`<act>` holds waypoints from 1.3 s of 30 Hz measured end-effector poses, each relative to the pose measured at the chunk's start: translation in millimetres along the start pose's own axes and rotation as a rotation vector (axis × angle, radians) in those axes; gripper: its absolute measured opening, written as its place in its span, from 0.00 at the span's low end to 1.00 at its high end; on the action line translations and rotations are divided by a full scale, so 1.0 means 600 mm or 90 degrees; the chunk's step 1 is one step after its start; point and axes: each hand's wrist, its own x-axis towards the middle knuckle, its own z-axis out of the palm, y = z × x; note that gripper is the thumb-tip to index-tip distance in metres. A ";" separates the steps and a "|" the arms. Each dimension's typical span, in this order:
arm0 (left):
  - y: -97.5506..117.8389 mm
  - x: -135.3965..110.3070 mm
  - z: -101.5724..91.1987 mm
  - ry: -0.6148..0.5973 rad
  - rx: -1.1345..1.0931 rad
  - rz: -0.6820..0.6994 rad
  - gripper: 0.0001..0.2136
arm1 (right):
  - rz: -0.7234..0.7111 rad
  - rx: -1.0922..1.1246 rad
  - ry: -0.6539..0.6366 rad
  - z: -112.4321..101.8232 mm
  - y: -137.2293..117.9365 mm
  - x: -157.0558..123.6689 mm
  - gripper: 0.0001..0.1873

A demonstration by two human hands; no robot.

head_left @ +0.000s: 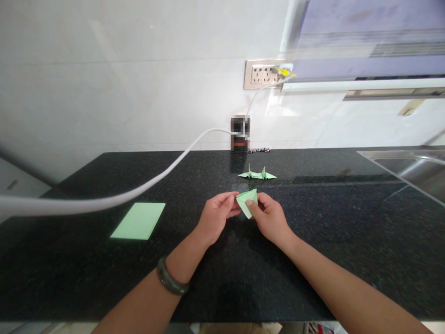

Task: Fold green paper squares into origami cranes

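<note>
Both hands pinch green folded paper point(247, 202): left hand point(216, 217) at left corner, right hand point(269, 218) on right edge. Tip points near; folds partly hidden by fingers.

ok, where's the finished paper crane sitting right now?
Head view: the paper crane sits on the black countertop near centre, just beyond the half-folded paper pinched by the left hand and right hand, and right of the flat green sheet.

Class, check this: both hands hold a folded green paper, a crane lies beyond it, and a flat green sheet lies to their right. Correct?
No. The head view shows the sheet left of the hands, not right. The left hand and right hand do hold the folded paper, with the crane beyond it.
</note>
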 end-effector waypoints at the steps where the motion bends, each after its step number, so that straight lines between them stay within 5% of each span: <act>1: 0.000 0.000 0.000 -0.005 -0.004 -0.001 0.15 | -0.004 -0.002 -0.001 0.000 -0.001 0.000 0.09; 13: -0.002 -0.005 0.003 -0.060 -0.071 -0.051 0.11 | -0.049 -0.102 0.035 -0.003 -0.016 -0.001 0.10; 39: -0.008 -0.006 0.002 -0.080 -0.091 -0.063 0.12 | -0.028 -0.068 0.030 -0.006 -0.019 -0.003 0.11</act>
